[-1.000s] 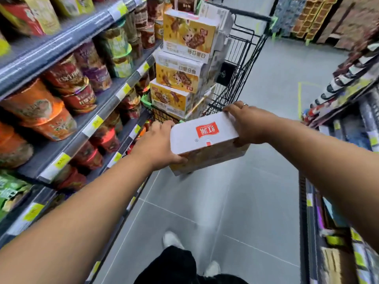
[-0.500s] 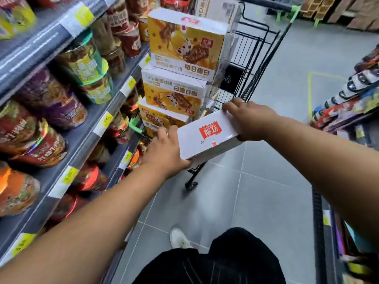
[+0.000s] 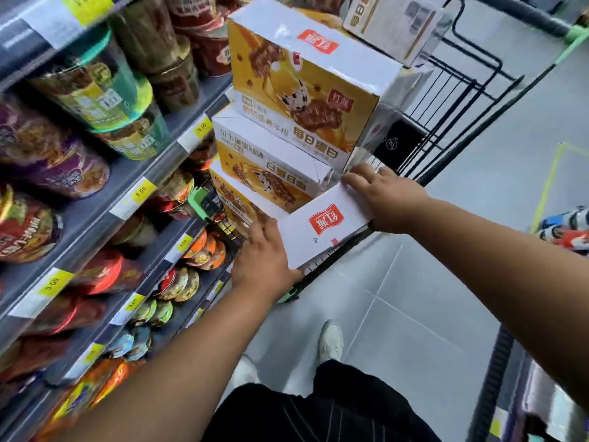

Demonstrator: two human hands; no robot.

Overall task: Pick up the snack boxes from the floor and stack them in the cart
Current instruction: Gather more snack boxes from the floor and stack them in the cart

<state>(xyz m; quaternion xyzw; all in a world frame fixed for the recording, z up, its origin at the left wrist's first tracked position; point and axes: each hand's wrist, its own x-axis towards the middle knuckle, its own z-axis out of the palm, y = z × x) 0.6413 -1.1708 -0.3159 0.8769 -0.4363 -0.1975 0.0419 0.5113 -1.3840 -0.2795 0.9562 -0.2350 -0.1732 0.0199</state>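
I hold a white snack box [image 3: 322, 231] with a red logo between both hands, level with the near rim of the black wire cart [image 3: 452, 100]. My left hand [image 3: 266, 260] grips its near left end. My right hand [image 3: 387, 199] grips its far right end, fingers reaching over the edge. Right behind it, three yellow-and-white snack boxes [image 3: 302, 87] stand stacked in the cart, and one more white box [image 3: 392, 23] lies at the top rear.
Grey shelves [image 3: 95, 218] with noodle cups and yellow price tags line the left side, close to the cart. Another shelf edge [image 3: 490, 387] runs along the right. Grey tiled floor [image 3: 414, 330] lies below, with my white shoes and dark trousers.
I stepped closer to the cart and carried the box forward and down until it reaches the cart's near rim beside the stack. Both hands kept their grip.
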